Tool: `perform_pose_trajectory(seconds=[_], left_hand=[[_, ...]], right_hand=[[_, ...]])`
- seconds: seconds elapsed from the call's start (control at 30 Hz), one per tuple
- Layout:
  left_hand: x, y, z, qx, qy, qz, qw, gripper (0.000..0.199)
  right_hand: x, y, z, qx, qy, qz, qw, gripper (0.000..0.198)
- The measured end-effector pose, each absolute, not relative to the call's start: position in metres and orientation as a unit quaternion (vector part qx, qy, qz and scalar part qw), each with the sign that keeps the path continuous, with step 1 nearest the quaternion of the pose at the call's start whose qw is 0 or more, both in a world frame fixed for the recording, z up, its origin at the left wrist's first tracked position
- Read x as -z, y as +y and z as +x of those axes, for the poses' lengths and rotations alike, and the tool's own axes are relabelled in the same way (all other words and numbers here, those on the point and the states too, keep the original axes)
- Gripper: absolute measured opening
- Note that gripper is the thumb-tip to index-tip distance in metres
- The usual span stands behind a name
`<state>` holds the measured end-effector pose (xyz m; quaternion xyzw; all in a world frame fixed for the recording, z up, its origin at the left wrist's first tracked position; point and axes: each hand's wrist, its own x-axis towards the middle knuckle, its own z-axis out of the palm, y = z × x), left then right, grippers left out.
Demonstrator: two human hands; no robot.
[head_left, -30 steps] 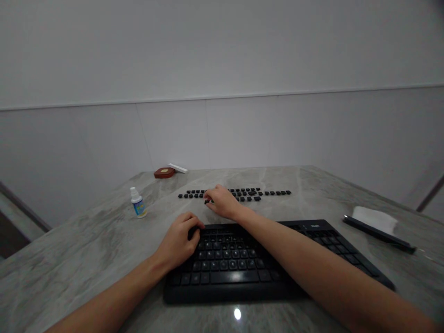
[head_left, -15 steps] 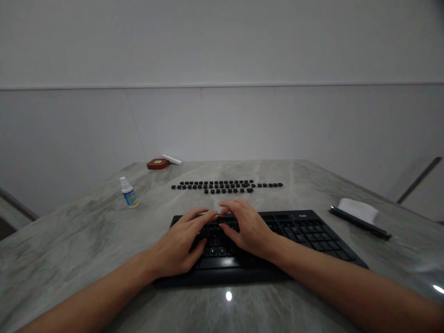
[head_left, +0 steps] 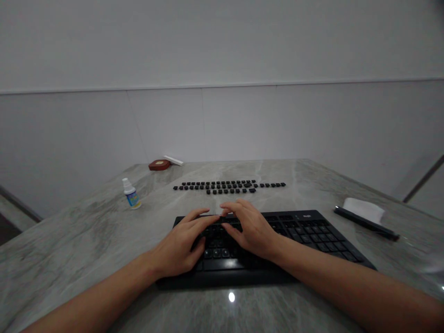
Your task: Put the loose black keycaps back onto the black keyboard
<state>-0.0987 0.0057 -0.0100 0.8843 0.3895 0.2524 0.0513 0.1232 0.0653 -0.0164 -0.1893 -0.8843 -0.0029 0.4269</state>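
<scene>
A black keyboard (head_left: 229,277) lies on the table, and part of its letter area shows bare key sockets without caps. My left hand (head_left: 185,245) rests over its left half, fingers stretched out and thumb apart, the index fingertip at the upper key rows. My right hand (head_left: 251,229) arches over the middle, its fingers bent and its thumb apart from them. The fingertips of both hands almost meet at one spot; whether anything small is between them is hidden. Beyond the keyboard, loose black keycaps (head_left: 225,187) lie in rows.
A small white bottle (head_left: 132,194) with a blue label stands at the left. Behind it are a brown case (head_left: 159,164) and a white flat piece (head_left: 173,160). At the right, a black stick-like tool (head_left: 366,223) lies against a white cloth or tissue (head_left: 364,210). A wall closes the far side.
The view has shifted slightly, so everything sits a little further right. Both hands keep nearly the same pose at the same spot on the keyboard.
</scene>
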Motion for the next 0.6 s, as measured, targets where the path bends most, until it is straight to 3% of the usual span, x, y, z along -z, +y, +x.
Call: perform_pose_trajectory(seconds=[0.27,0.6], left_hand=[[0.0128,0.0076,-0.099,-0.263,0.399,0.877,0.037,0.056],[0.0136,0.0106,-0.099,-0.254,0.397,0.881,0.032,0.042]], right_hand=[[0.0155,0.0693,0.122,0.011,-0.907,-0.161,0.389,0.004],[0.0155,0.0742,0.1198,-0.111,-0.926,-0.131,0.336,0.004]])
